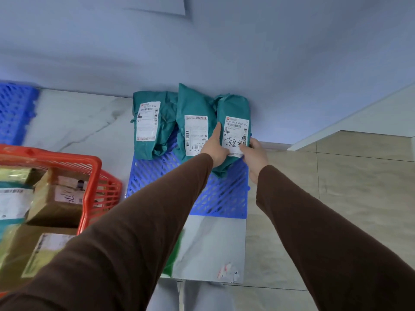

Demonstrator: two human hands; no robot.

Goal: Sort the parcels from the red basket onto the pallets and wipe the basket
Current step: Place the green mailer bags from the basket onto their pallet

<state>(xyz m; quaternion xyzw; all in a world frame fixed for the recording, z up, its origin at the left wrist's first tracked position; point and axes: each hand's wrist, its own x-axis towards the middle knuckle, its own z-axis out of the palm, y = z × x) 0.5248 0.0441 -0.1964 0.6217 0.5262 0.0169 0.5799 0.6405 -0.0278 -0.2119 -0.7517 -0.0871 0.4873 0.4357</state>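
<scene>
Head view. A blue pallet [215,198] lies on the floor against the far wall, right of centre. Three green parcels stand along its far edge, leaning on the wall: the left green parcel [146,122], the middle green parcel [193,129] and the right green parcel [235,122], close together with labels facing the camera.

Both hands are on the right green parcel. The left hand [216,147] has its fingers laid against the parcel's left side and closed round its lower edge; the right hand [254,157] wraps the lower right corner, fingers curled and closed on the wrapping. The parcel rests at or just above the pallet surface; contact cannot be confirmed, since the hands cover its lower end. Judged step: setting down and squaring up the third parcel.

The red basket [94,176] stands near left, just beside the pallet. It is not yet emptied: a brown carton [58,198] and further parcels, blurred, lie inside.

A second blue pallet [15,113] shows at the far left edge; no load is visible on the part in frame.

Assessment: sorting is partly done, with three parcels placed or nearly so. Remaining: release this parcel, clear the basket, then wipe it. No cloth is visible.
</scene>
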